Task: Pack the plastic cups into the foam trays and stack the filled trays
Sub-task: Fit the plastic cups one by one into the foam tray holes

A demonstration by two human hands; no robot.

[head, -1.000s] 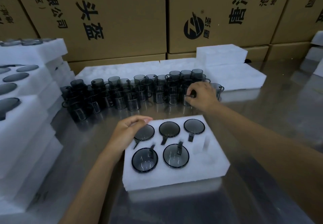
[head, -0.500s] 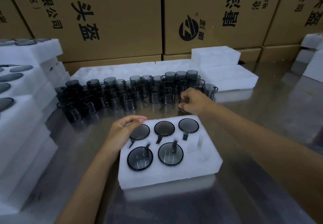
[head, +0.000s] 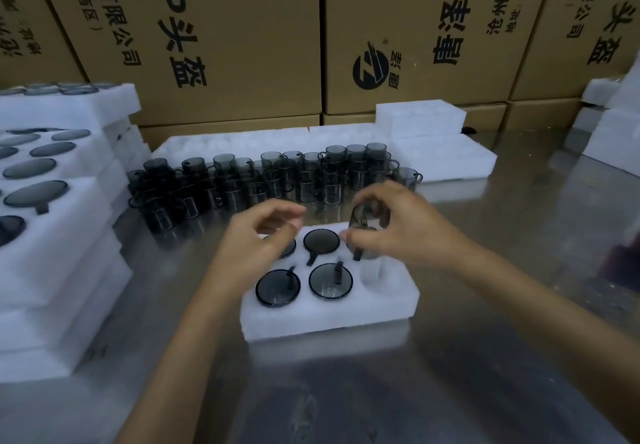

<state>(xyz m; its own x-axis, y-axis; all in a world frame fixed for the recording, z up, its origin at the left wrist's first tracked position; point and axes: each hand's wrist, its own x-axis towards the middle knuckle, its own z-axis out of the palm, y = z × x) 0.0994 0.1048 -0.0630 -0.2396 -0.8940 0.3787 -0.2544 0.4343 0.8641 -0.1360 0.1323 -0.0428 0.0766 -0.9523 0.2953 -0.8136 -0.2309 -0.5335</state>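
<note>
Stack at the left: white foam trays (head: 52, 270) lie one upon another, dark round cup mouths showing in the top ones; I judge these are filled trays, put aside so the working place stays free.
Loose cups: a crowd of smoky grey transparent plastic cups with handles (head: 263, 180) stands on the shiny metal table (head: 485, 357), behind the working tray and within easy reach.
Left hand (head: 256, 239): it hovers above the far left corner of the tray, fingers loosely curled, holding nothing, covering one pocket.
Working tray: the white foam tray with round pockets (head: 329, 319) holds five cups; the near right pocket (head: 372, 270) looks empty.
Right hand (head: 391, 232): thumb and fingers pinch one grey cup (head: 367, 218) above the tray's far right part, probably to bring it to that pocket.
Behind: empty foam trays (head: 446, 159) and brown cardboard boxes (head: 225, 45); nothing blocks the pocket.
</note>
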